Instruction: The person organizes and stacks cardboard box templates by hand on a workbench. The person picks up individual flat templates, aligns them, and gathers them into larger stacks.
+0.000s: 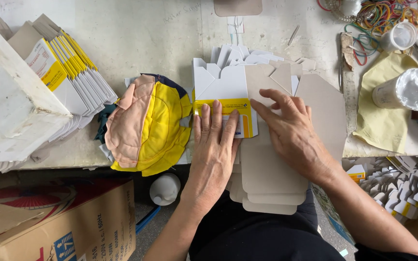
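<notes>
Both hands lie flat and open: my left hand (215,145) presses the folded carton (228,104) on the table (141,34), my right hand (293,133) flattens its grey flap (267,169). I judge folding is underway; creasing needs firm pressure.

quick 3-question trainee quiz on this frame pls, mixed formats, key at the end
1. True or false: both hands press flat on the folded carton blank.
2. What lies just left of the left hand? A) a pair of scissors B) a yellow and pink padded cloth C) a red mug
3. Fill in: the pile of rubber bands sits at the far ____ of the table.

Key: 1 true, the right hand lies flat beside the left. 2 B. 3 right.
</notes>
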